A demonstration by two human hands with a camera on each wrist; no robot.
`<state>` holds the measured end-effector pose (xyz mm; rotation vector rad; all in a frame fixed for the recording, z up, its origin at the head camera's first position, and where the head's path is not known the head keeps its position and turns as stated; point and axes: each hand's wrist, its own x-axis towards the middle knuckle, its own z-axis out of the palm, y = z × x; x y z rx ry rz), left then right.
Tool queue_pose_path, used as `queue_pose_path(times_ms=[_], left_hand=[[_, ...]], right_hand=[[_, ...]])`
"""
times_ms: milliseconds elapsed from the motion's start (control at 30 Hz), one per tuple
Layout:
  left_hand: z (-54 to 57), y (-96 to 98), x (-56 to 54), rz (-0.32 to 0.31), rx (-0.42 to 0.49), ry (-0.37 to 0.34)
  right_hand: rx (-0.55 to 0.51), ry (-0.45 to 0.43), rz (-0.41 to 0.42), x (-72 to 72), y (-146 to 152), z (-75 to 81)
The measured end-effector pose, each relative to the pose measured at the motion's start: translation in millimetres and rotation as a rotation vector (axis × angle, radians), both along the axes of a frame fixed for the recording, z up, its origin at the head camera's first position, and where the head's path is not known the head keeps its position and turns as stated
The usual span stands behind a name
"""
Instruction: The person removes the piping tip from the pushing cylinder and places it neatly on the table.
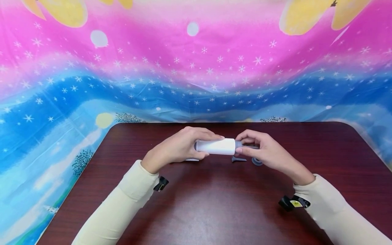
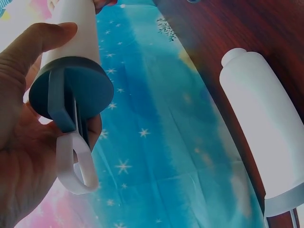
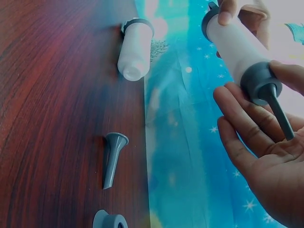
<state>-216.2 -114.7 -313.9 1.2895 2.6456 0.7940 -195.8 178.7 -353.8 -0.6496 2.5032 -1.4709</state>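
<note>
Between the two hands a white filling syringe (image 1: 218, 147) is held sideways above the table. My left hand (image 1: 183, 144) grips its barrel near the plunger end, thumb along one side. In the left wrist view that end has a grey cap (image 2: 97, 97) and a white loop handle (image 2: 64, 164) sticking out. At the other end, my right hand (image 1: 269, 151) pinches the grey collar (image 3: 256, 78) between thumb and fingers. A thin grey nozzle (image 3: 281, 114) extends from the collar over the right palm.
A second white syringe (image 3: 135, 47) lies on the dark wooden table (image 1: 214, 211), mostly behind my left hand in the head view. A loose grey nozzle (image 3: 112, 156) and a round grey collar piece (image 3: 102, 221) lie by my right hand. A patterned cloth (image 1: 196, 68) hangs behind.
</note>
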Motion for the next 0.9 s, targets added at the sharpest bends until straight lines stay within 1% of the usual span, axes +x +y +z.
queue_pose_path(times_ms=[167,300,467,667,900], left_hand=[[-1.0,0.7,-0.8,-0.001,-0.001,-0.002],[-2.0,1.6,-1.5,0.001,0.0,-0.016],[-4.1,2.9,-2.1,0.005,-0.023,-0.03],[-5.1,4.1,-2.3,0.011,-0.033,-0.027],[-5.2,5.5,-1.2,0.002,-0.017,-0.019]], right_hand=[[0.01,0.036,-0.006,0.0,0.3,-2.1],[0.029,0.058,-0.02,0.7,1.1,-1.4],[0.047,0.073,-0.043,1.6,1.4,-1.1],[0.039,0.07,-0.069,4.0,1.4,1.0],[0.028,0.032,-0.075,4.4,1.7,1.1]])
